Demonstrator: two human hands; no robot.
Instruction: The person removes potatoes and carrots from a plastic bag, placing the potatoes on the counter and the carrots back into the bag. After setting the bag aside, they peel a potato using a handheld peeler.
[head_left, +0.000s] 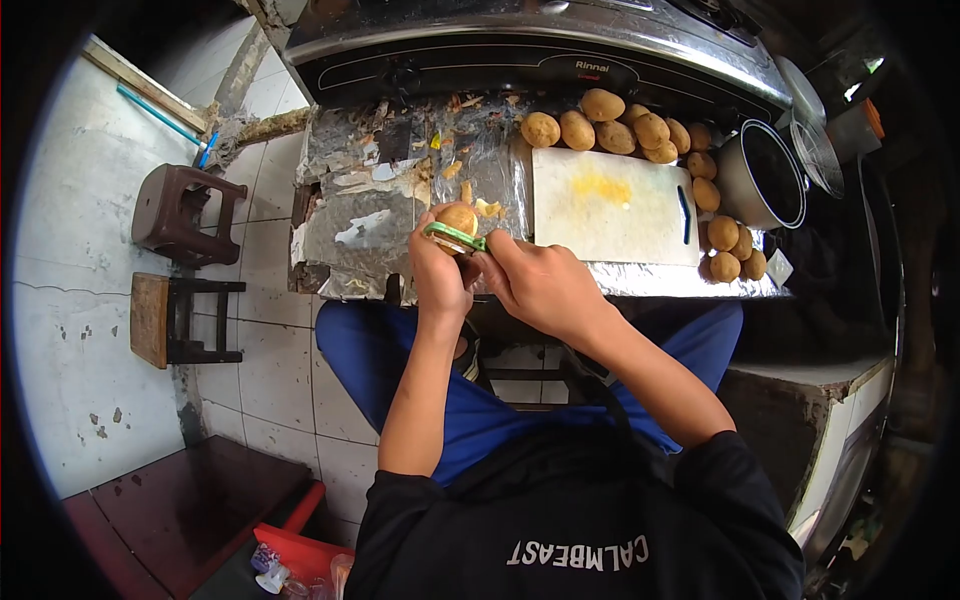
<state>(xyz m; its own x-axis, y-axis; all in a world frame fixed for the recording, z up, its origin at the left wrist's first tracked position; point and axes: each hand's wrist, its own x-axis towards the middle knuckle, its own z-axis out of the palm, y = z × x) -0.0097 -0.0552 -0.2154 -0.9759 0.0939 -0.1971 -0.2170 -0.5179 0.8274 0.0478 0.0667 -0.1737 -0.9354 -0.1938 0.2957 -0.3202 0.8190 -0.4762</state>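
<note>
Left hand (440, 262) curled round a brown oval potato (459, 217); right hand (543, 284) closed on a green peeler (462, 238) across it.
Scattered peelings (487, 208) lie left of the white rectangular board (615, 225).

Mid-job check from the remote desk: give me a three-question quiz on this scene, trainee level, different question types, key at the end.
1. Multiple choice: What does the left hand hold?
A) a spoon
B) a potato
C) a pot lid

2. True or false: The metal pot stands to the right of the white cutting board, as the person sees it.

3. Fill in: The green peeler is held in the ____ hand.

Key: 1. B; 2. true; 3. right
</note>
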